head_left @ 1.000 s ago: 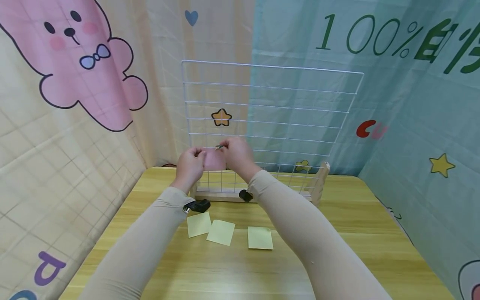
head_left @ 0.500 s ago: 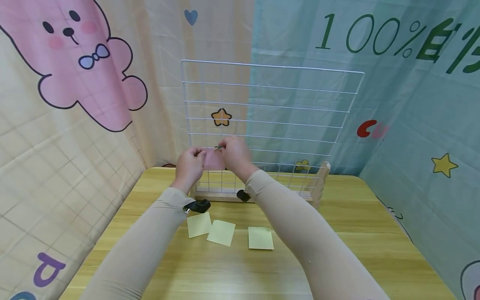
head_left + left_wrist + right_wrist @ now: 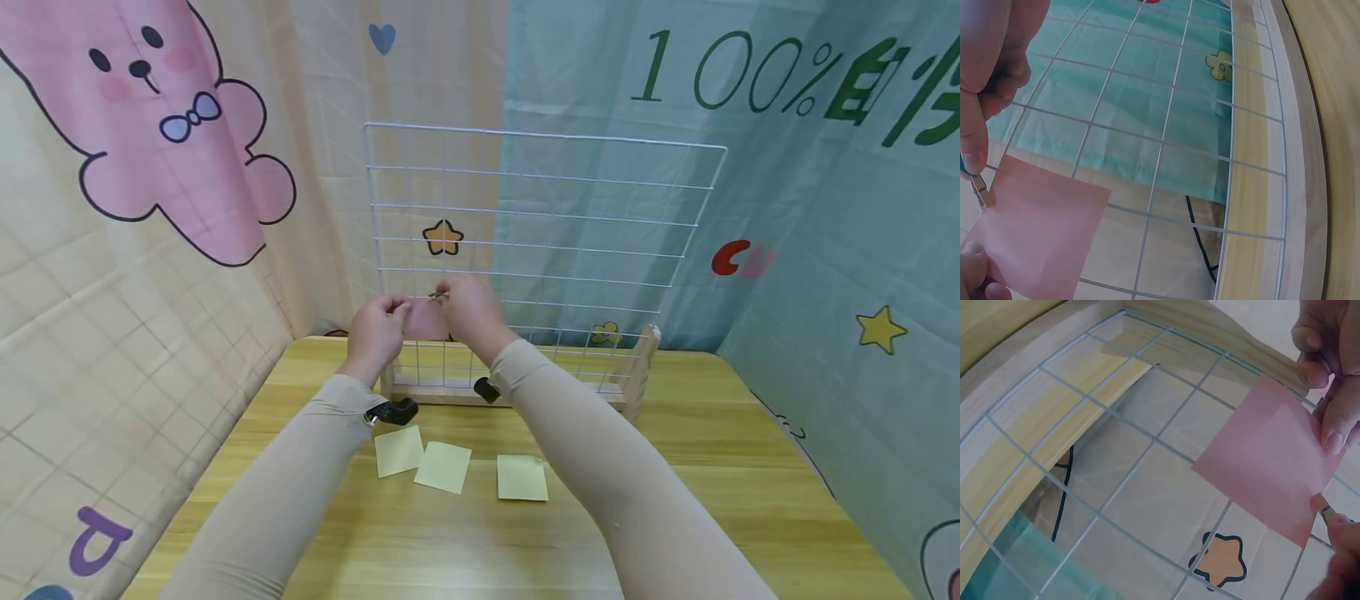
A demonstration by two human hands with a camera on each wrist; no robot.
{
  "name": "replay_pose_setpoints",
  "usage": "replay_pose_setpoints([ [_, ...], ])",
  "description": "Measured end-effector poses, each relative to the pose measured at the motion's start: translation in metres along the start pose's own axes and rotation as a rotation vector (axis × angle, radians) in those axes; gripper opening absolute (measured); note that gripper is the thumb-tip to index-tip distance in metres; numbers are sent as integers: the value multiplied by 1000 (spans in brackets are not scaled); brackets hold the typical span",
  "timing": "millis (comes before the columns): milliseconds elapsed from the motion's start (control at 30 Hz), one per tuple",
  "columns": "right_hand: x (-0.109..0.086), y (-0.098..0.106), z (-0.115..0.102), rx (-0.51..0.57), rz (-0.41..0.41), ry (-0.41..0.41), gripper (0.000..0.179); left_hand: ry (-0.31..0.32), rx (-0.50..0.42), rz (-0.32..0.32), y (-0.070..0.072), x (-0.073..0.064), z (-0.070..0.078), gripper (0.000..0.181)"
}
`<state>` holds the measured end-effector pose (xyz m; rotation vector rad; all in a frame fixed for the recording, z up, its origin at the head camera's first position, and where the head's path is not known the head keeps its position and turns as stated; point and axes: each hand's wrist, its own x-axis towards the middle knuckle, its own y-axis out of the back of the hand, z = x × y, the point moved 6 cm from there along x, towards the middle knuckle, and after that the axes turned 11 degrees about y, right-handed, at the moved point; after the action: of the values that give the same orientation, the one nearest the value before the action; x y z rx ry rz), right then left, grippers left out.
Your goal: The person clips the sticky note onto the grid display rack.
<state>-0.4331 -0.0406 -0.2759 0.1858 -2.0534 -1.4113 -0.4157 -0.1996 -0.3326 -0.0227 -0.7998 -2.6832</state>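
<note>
Pinching the pink note (image 3: 426, 320) near its upper left corner, the left hand (image 3: 373, 333) is holding thumb and finger together with just the paper between them, while the right hand (image 3: 474, 312) is gripping a small clip (image 3: 438, 295), thumb and finger pressed close about it. The head view is showing little more of this clip than a greenish sliver; the left wrist view is revealing its green part and metal spring, and the right wrist view is bringing out a wood-coloured tip. That tip is meeting the note's top edge, though whether it is biting on the paper I cannot tell. The note is sitting between the two hands, its lower part reaching below the fingertips, in front of the wire grid (image 3: 543, 135). Only the head view is taking in the yellow notes (image 3: 443, 467), three of which are lying on the table (image 3: 675, 483), two side by side and one apart to their right.
</note>
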Motion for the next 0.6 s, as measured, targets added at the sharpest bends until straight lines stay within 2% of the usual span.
replay_pose_setpoints([
  [167, 1, -4, 0, -23, -29, 6, 24, -3, 8, -1, 0, 0, 0, 34],
  [333, 2, -7, 2, -25, -24, 30, 23, 7, 13, -2, 0, 0, -1, 35],
  [600, 5, -8, 0, -112, -58, 74, 25, -10, 20, 15, 2, -1, 0, 34],
])
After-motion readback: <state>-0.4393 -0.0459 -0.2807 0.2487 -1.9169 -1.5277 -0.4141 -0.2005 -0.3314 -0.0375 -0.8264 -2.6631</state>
